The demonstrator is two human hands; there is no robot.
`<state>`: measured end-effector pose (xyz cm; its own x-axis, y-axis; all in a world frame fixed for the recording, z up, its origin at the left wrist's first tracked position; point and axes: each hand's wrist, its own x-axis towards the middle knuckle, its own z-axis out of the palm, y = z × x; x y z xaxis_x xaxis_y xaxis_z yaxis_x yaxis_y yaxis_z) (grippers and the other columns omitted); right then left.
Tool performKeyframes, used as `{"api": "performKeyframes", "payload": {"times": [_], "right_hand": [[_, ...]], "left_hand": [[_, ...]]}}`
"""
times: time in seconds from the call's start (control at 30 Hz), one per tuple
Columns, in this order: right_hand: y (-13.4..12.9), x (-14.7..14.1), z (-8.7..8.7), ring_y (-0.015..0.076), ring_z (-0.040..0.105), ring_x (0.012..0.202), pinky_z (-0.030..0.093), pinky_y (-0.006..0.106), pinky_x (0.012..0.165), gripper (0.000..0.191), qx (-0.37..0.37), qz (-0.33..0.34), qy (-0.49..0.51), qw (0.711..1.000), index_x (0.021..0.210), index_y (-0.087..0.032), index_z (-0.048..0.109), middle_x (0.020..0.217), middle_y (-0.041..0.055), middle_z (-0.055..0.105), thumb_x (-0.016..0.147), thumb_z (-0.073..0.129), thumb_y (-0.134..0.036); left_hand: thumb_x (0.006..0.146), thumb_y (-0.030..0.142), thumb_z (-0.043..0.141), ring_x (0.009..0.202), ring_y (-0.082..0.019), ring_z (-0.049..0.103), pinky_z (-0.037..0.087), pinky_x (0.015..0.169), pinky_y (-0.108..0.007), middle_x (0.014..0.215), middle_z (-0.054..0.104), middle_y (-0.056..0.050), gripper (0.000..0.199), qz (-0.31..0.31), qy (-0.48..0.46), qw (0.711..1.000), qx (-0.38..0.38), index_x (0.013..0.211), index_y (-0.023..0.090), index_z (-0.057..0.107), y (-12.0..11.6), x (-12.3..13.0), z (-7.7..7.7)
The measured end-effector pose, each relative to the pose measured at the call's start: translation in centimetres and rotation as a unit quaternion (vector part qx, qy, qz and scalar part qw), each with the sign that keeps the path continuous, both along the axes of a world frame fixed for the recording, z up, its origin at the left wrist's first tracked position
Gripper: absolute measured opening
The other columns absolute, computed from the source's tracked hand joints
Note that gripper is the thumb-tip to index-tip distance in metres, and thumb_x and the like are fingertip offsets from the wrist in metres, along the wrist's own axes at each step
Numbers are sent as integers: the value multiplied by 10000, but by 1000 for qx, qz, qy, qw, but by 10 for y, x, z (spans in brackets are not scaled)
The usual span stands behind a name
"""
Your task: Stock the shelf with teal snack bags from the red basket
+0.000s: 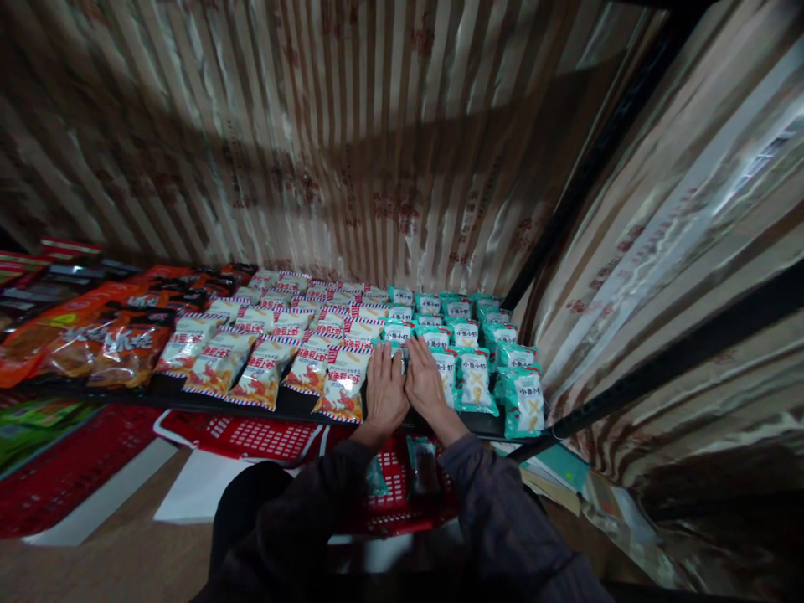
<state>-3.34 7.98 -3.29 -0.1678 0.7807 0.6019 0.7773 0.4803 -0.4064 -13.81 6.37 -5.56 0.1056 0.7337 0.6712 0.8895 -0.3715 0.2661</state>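
Note:
Both hands reach forward over the black shelf (301, 405). My left hand (385, 392) lies with its fingers stretched out, just right of a white and orange snack bag (344, 382). Beside it, my right hand (428, 387) rests with extended fingers on or against the teal and white bags, partly covering one teal bag (447, 373). The fingertips of both hands are close to another teal bag (398, 333) behind them. What lies under the palms is hidden.
Orange snack bags (129, 345) fill the shelf's left part. Below the shelf are red baskets (251, 437), one holding a dark packet (423, 467). A black post (590, 188) rises at the right, before striped curtains (352, 151).

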Motion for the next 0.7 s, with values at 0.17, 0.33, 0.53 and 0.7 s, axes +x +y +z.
{"api": "performKeyframes", "payload": {"times": [0.17,0.33,0.53,0.7], "right_hand": [[21,2,21,278,325,1404,296,463,1145,503,-42,-68,-100,992,1322,-24,522,1419,203,481,837,403,-85],[39,3,35,256,390,1369,304,426,1130,484,-65,-78,-145,984,1358,-86,500,1441,176,465,888,395,-129],[53,8,40,250,428,1344,285,430,1128,453,-126,-94,-159,975,1364,-101,495,1411,166,504,964,311,-204],[57,9,42,247,420,1349,265,409,1134,455,-153,-99,-156,971,1369,-99,488,1406,147,516,967,303,-205]], "left_hand": [[920,242,401,1424,-326,264,253,1144,-542,1471,396,-219,464,20,53,997,-43,1335,49,481,23,-1,26],[898,240,421,1382,-340,349,223,1153,-538,1421,466,-218,488,20,93,993,-71,1339,45,496,34,0,36],[899,276,420,1386,-345,339,259,1133,-531,1419,473,-209,464,30,82,994,-63,1302,85,547,38,-3,45],[909,282,396,1372,-349,363,262,1129,-545,1352,530,-235,463,34,83,994,-67,1274,47,557,47,-3,48]]}}
